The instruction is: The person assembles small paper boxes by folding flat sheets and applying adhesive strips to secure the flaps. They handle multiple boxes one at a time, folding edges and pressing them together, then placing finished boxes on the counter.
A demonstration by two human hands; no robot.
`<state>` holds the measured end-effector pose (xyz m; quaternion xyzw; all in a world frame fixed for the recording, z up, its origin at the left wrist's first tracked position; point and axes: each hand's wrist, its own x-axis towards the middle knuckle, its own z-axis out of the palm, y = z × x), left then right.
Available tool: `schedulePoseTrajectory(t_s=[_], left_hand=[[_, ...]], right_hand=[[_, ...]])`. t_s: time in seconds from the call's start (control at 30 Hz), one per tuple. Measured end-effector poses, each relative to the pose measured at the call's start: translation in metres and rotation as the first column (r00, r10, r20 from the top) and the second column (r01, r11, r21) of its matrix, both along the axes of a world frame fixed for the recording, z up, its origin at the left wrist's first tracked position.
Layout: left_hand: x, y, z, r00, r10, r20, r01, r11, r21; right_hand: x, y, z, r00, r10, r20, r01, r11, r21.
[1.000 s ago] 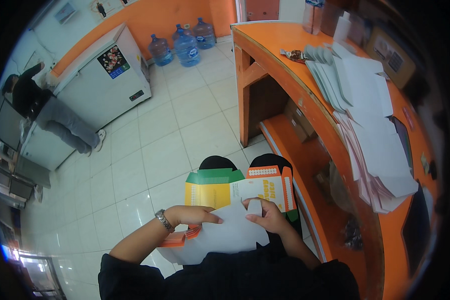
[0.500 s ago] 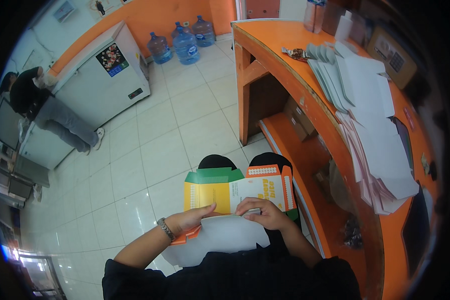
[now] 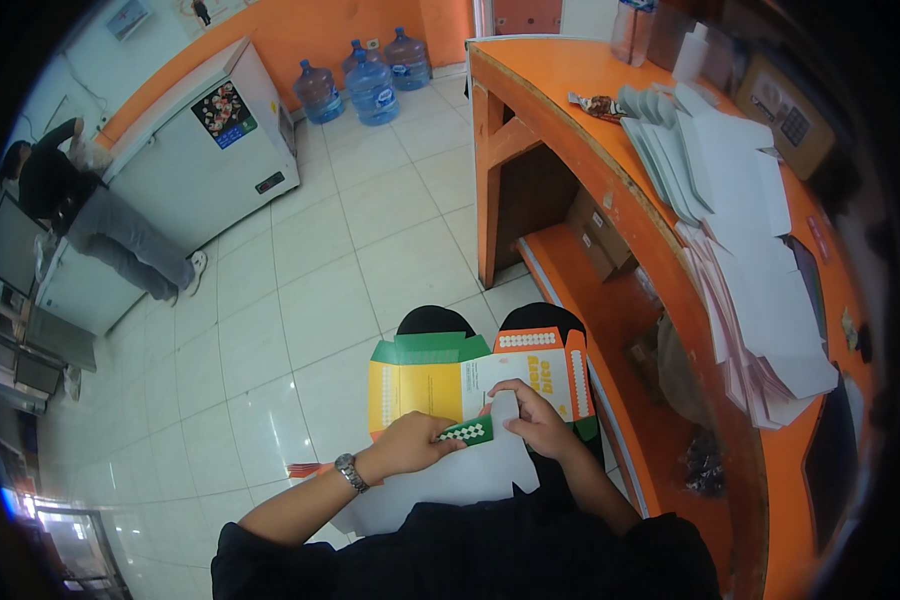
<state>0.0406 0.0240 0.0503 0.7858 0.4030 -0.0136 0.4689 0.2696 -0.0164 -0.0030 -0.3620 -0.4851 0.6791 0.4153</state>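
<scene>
The tabletop edge curves past, right of the right hand; tiled floor spreads left of the left hand. Both hands, narrowly closed, pinch the white carton sheet, which lies between them and the torso.

matt white cardboard (smooth-looking)

Rm L, counter blocks R, box blanks below
</scene>
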Motion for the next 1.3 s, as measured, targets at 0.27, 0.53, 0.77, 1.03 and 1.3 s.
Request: schedulePoseTrajectory(t_s=[0.27,0.53,0.77,1.03,1.3], left_hand=[[-0.02,0.002,-0.016,0.986,0.15,0.074,-0.106,0.905,-0.413],[-0.023,-0.001,-0.02,0.977,0.184,0.111,-0.113,0.879,-0.463],[-0.019,-0.004,-0.015,0.985,0.152,0.084,-0.105,0.907,-0.407],[-0.013,-0.015,0.009,0.993,0.1,0.061,-0.086,0.977,-0.196],[-0.005,-0.02,0.023,0.998,0.064,-0.013,-0.065,0.99,-0.124]], right_hand=[[0.008,-0.014,-0.001,0.987,0.129,0.093,-0.128,0.992,-0.021],[-0.007,-0.036,0.0,0.882,-0.028,0.47,-0.001,0.998,0.061],[-0.01,-0.032,0.006,0.908,-0.255,0.333,0.026,0.827,0.561],[-0.022,-0.028,0.0,0.968,-0.249,0.044,0.239,0.958,0.157],[-0.005,-0.028,0.013,0.897,0.045,0.44,-0.069,0.997,0.038]])
